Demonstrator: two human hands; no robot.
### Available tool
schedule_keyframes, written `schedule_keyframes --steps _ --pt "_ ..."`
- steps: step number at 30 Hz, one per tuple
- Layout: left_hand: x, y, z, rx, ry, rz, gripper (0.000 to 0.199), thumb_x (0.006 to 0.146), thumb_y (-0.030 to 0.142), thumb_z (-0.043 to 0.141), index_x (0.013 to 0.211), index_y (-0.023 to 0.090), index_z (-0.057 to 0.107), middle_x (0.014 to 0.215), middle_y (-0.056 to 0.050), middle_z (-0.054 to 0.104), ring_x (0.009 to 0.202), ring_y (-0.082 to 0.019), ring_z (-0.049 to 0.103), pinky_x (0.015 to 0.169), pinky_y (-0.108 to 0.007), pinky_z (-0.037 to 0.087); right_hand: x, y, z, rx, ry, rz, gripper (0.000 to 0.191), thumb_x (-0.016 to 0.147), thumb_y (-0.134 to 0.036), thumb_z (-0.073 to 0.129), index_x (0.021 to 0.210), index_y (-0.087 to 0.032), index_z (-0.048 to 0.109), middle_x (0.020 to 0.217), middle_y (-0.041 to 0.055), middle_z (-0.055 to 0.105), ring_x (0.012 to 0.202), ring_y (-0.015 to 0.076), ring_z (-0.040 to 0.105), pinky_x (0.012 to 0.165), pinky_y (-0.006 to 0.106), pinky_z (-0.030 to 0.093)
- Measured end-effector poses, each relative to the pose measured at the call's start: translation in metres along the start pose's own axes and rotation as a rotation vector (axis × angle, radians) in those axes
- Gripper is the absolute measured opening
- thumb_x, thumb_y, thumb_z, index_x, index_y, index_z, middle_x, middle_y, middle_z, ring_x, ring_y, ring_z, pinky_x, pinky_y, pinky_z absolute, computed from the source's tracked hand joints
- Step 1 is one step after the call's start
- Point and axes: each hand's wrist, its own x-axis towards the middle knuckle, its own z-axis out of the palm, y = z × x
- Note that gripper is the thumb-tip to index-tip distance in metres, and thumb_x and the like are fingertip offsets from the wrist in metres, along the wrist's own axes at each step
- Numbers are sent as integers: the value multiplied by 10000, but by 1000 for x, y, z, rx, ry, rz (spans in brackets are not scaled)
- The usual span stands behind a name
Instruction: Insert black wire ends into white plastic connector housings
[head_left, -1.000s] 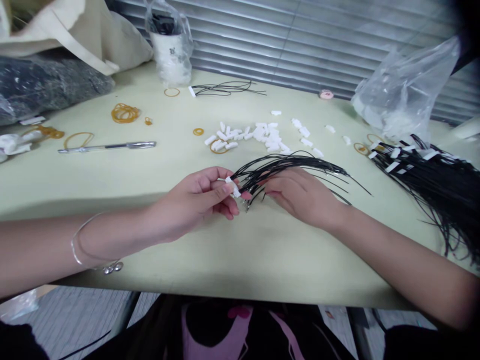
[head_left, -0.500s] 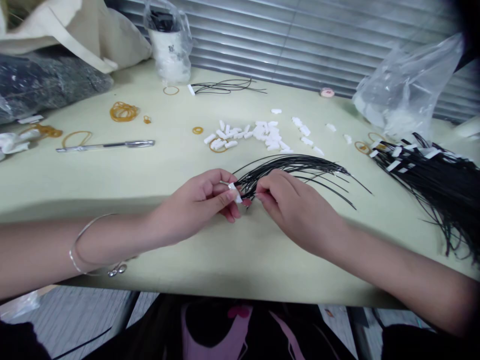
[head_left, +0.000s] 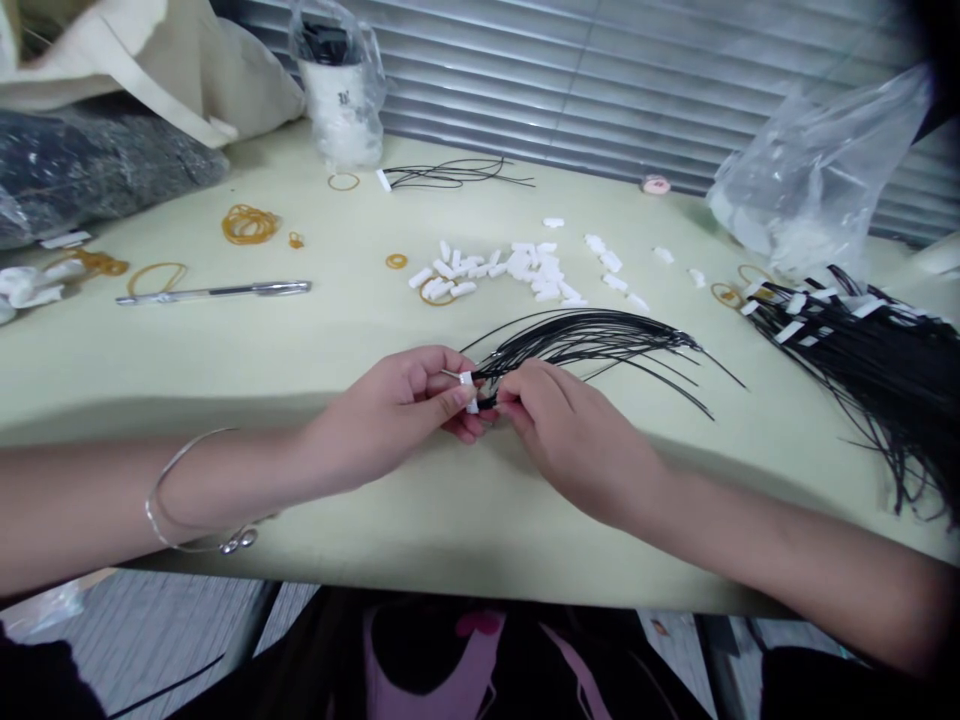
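Between thumb and fingers, my left hand holds a small white connector near the middle of the table. Black wires run from beside the connector to the right in a loose curved bundle, passing behind my right hand. The fingertips of my right hand are pinched together just right of the connector, at the short dark wire ends there. Exactly which wire they grip is hidden. A pile of loose white connectors lies behind the bundle.
A large heap of black wires lies at the right, below a clear plastic bag. A pen and rubber bands lie at the left. Farther back stand a bagged cup and a cloth bag.
My right hand has moved slightly left and down, closer to the white connector. The connector in my left hand has turned more upright.
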Motion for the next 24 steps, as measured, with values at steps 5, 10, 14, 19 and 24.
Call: schedule_keyframes --steps 5,10,14,19,24 --pt "0 0 1 -30 -7 -4 40 859 148 489 887 124 505 723 8 634 638 -54 590 668 -166 479 0 -1 4 32 32 18 112 864 -120 411 768 -164 448 743 12 512 679 129 450 582 246 343" --pt "0 -1 -1 -52 -40 32 93 863 200 501 914 122 507 771 -7 624 672 -62 582 692 -187 477 0 2 -6 -87 73 -139 118 855 -123 415 809 -137 523 756 46 508 715 153 456 636 278 387" --pt "-1 -3 -3 -43 -92 57 102 868 216 497 915 126 508 775 -10 627 668 -65 576 684 -196 477 -2 10 -16 -340 167 -186 132 816 -155 494 881 -158 608 884 99 502 840 204 465 737 339 397" --pt "-10 5 -7 -103 -174 143 78 862 195 514 907 130 510 758 -10 643 660 -72 591 639 -191 488 -5 50 -32 -475 212 -184 116 812 -247 549 780 -197 648 1235 105 455 1103 295 420 863 438 325" --pt "-17 18 -13 -149 -260 247 53 866 150 503 900 136 541 807 -29 661 690 -85 612 629 -194 497 -23 109 -67 -417 244 -113 115 836 -208 502 811 -206 614 969 61 608 979 225 518 865 428 325"
